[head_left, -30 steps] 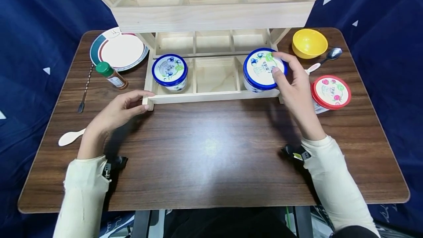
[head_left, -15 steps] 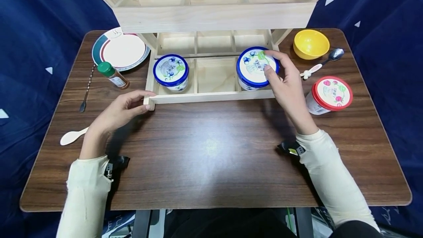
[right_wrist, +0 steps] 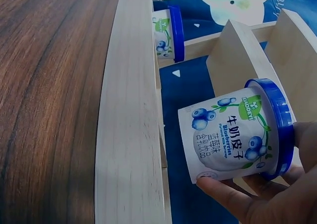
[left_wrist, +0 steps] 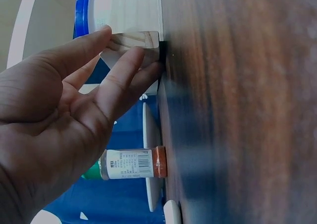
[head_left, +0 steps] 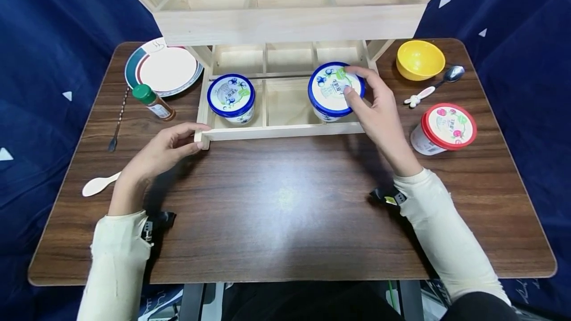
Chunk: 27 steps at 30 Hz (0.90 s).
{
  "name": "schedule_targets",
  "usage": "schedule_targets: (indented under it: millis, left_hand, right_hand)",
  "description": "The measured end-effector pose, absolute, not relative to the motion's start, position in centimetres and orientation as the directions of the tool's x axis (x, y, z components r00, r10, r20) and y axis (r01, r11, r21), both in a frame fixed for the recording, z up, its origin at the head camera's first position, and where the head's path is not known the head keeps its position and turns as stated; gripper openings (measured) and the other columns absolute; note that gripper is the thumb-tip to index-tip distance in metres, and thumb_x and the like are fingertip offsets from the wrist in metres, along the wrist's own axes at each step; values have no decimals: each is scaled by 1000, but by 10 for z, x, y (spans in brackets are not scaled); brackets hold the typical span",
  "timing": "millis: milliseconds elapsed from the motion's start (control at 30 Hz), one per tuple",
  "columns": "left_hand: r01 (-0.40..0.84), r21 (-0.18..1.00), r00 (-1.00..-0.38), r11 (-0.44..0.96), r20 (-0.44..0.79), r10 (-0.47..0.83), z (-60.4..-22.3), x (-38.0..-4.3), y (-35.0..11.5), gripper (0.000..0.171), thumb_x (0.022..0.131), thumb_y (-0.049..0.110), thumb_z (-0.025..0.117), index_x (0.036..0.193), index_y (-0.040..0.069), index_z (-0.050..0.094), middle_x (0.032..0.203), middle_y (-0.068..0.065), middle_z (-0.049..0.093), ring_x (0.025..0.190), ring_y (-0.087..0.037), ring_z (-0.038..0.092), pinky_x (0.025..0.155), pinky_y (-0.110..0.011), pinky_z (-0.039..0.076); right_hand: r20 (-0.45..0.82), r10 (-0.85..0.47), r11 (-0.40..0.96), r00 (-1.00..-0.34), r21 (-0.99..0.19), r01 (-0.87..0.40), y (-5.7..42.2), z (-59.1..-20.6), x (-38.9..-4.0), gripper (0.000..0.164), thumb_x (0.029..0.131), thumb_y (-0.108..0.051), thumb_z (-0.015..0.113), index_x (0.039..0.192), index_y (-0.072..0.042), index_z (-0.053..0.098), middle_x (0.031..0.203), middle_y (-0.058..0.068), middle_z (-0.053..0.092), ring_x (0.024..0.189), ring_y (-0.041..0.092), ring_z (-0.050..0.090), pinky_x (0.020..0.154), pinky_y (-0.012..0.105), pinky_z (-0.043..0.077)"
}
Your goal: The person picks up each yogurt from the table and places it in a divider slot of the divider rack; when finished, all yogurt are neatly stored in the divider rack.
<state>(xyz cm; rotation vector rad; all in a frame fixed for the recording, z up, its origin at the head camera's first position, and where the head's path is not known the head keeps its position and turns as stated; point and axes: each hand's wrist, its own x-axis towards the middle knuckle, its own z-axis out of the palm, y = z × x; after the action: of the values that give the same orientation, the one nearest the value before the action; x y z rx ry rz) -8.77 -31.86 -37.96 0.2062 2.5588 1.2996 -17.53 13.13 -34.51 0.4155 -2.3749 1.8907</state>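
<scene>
My right hand point(head_left: 379, 115) grips a blueberry tub point(right_wrist: 230, 135) with a blue lid, thumb and fingers round its side. In the head view the tub overlaps the lower tray's middle and right compartments; the right wrist view shows it tilted, above the front rail. My left hand point(head_left: 153, 155) pinches the front left corner of the wooden rack point(head_left: 285, 133) between thumb and fingers, and the left wrist view shows its fingertips on the squared wood end point(left_wrist: 133, 40). A second blue-lidded tub point(head_left: 230, 95) sits in the lower left compartment.
On the right are a red-lidded tub point(head_left: 448, 125), a yellow bowl point(head_left: 419, 58) and a spoon with a rabbit handle point(head_left: 421, 95). To the left lie plates point(head_left: 162, 68), a green-capped spice bottle point(head_left: 153, 103), a twisted-handle spoon point(head_left: 118, 118) and a white spoon point(head_left: 98, 185). An upper tray point(head_left: 287, 24) overhangs the lower one.
My right hand has carried the blueberry tub leftward, from the right end of the lower tray towards its middle. The left hand stays at the rack's corner.
</scene>
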Motion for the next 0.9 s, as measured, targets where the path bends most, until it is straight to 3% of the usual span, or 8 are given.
schedule_targets:
  millis: [400, 900]
  left_hand:
    - [23, 811, -955, 584, -156, 254, -379, -88, -317, 39, 109, 7, 66, 148, 6, 64, 130, -15, 66, 105, -7, 61, 86, -16, 49]
    - [19, 811, -954, 585, -161, 254, -379, -88, -316, 39, 110, 8, 66, 149, 6, 63, 132, -16, 66, 107, -8, 60, 87, -16, 48]
  right_hand:
    - [236, -195, 212, -952, -938, -275, 120, -346, -182, 40, 106, -12, 65, 145, -3, 65, 143, 11, 62, 120, 17, 55, 101, 28, 46]
    - [235, -221, 166, -947, -947, -274, 100, -353, -193, 40, 106, -9, 63, 145, -1, 63, 145, 17, 61, 120, 23, 62, 98, 30, 53]
